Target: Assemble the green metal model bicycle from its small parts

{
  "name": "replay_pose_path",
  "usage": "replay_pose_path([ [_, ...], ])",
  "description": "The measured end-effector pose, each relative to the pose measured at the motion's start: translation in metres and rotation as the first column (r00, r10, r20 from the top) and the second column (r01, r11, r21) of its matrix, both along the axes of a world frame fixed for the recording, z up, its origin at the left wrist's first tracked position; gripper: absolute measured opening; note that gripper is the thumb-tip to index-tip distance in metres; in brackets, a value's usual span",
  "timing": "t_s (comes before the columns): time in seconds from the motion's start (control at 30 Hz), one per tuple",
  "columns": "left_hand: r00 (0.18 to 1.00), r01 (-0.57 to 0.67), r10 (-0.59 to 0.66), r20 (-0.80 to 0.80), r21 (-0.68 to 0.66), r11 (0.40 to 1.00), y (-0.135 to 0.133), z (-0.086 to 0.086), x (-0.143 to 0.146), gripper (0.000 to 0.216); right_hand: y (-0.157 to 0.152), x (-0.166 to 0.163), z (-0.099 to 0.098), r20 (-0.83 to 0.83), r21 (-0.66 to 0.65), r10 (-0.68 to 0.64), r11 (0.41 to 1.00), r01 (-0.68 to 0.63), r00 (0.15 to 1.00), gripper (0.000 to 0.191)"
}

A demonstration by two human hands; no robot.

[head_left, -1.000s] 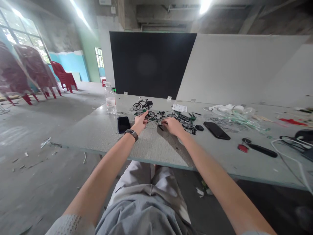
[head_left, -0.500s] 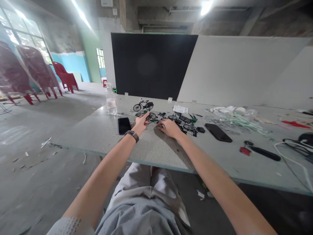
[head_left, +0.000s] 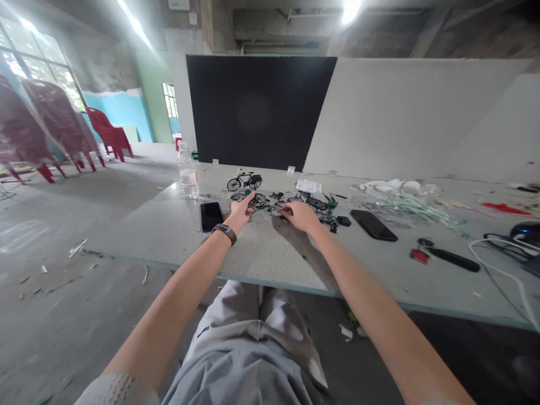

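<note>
My left hand [head_left: 239, 212] is at the near side of a small green-and-black model bicycle frame with a spoked wheel [head_left: 258, 199], its fingertips at or just behind that piece. My right hand [head_left: 300, 216] rests fingers-down among small dark loose parts [head_left: 274, 210], and whatever lies under its fingers is hidden. Further right are more loose wheels and green pieces [head_left: 316, 203]. Behind my hands stands an assembled black miniature bicycle [head_left: 244, 181]. A black phone [head_left: 211, 216] lies left of my left hand, which wears a dark wristband [head_left: 224, 233].
The grey table [head_left: 261, 253] also holds a water bottle [head_left: 188, 174], a paper sheet [head_left: 308, 185], a second phone [head_left: 373, 225], clear plastic packaging with sprues [head_left: 405, 199], a black-handled tool [head_left: 451, 260] and a white cable [head_left: 498, 261]. Its near edge runs above my knees.
My right hand has shifted slightly right and my left hand has barely moved. The view has swung a little, so the table and its objects sit slightly further left.
</note>
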State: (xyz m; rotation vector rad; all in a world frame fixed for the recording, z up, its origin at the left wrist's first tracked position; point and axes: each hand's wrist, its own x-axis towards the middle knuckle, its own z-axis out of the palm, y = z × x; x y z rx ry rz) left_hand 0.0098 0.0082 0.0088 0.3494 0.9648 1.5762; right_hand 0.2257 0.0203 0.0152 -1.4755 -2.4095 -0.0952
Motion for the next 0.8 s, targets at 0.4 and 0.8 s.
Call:
replay_pose_path([
  [0.4,1.000,0.025,-0.025,0.004,0.036,0.999,-0.003,-0.001,-0.001,0.031,0.008,0.063,0.014,-0.009,-0.077,-0.204,0.976,0.203,0.979,0.020],
  [0.8,0.999,0.027,-0.027,-0.034,0.007,1.000,-0.007,0.003,-0.002,0.025,0.005,0.021,-0.003,0.099,-0.020,-0.146,0.989,0.149,0.984,0.021],
])
